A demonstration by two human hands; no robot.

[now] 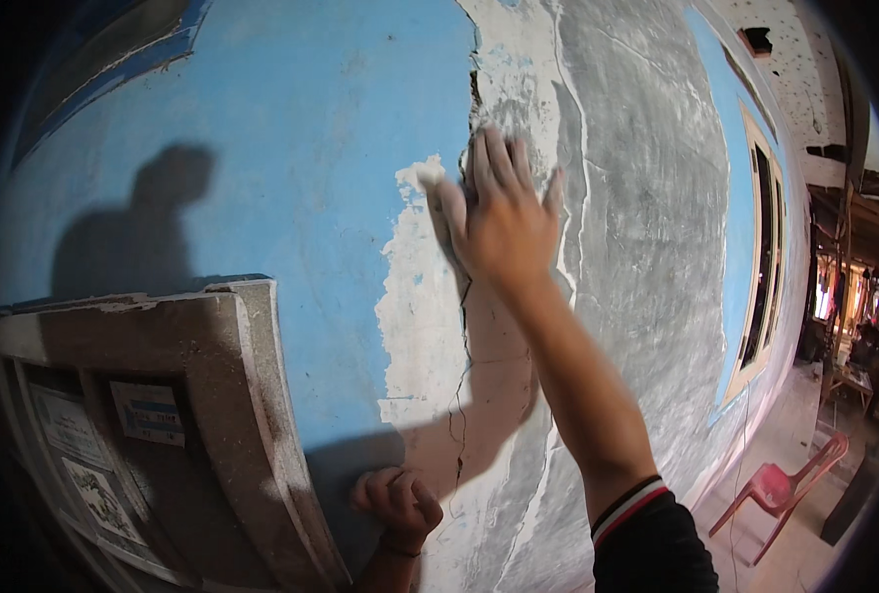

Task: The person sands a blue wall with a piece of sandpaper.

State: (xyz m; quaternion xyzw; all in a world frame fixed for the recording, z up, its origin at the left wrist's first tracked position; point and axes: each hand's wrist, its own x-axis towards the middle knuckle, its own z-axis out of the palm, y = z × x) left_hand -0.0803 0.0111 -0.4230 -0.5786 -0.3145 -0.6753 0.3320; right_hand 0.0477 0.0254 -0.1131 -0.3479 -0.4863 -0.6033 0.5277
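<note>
My right hand [507,222] lies with its fingers spread against a whitish strip of plaster [415,336] on the wall, over a dark crack [465,321]. Pale dust coats its fingers. Lower down, my left hand [400,502] is curled closed near the wall, beside the strip's lower end; its palm is hidden, and nothing shows sticking out of it. Blue paint [311,178] covers the wall left of the strip. To the right is a rough grey plastered area [647,227], with a thin raised white line [582,148] running down near the strip.
A worn brown wooden frame with panels [192,346] stands at the lower left, papers [148,413] stuck on it. Farther right are a window [759,247] and a red plastic chair [776,484] on the pale floor. Shadows fall on the wall.
</note>
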